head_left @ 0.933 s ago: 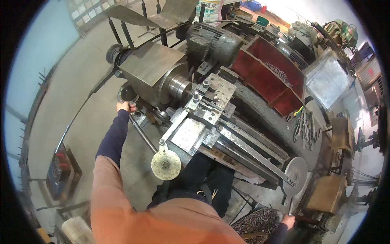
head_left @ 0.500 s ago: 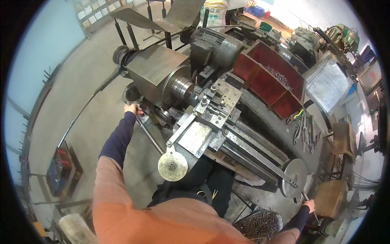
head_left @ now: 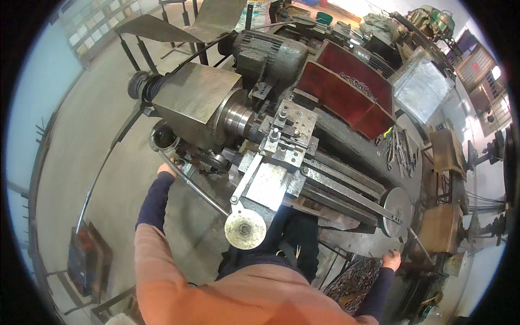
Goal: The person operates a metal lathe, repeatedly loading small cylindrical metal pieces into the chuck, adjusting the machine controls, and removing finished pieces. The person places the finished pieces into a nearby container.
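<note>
My left hand (head_left: 167,169) is beside the small lathe's headstock, just under a round metal cup (head_left: 164,136) and against the upper end of a long steel bar (head_left: 200,193). The bar partly hides its fingers, so its grip does not show. A pale round disc (head_left: 245,229) sits at the bar's lower end, linked to the tool slide (head_left: 269,183). My right hand (head_left: 391,260) is off the lever (head_left: 418,242) by the tailstock-end wheel (head_left: 397,210). Its fingers look loosely bent and apart, beside a tray heaped with small metal parts (head_left: 360,277).
The chuck (head_left: 238,118) and motor (head_left: 271,54) stand beyond the slide. A red divided box (head_left: 341,89) with small metal pieces is behind the bed, near several wrenches (head_left: 401,151). On the left, a long rod (head_left: 96,173) leads down to a box on the floor.
My right hand has let go of the lever and moved left toward the heaped parts. My left hand has moved down from the cup's rim. The view has shifted slightly.
</note>
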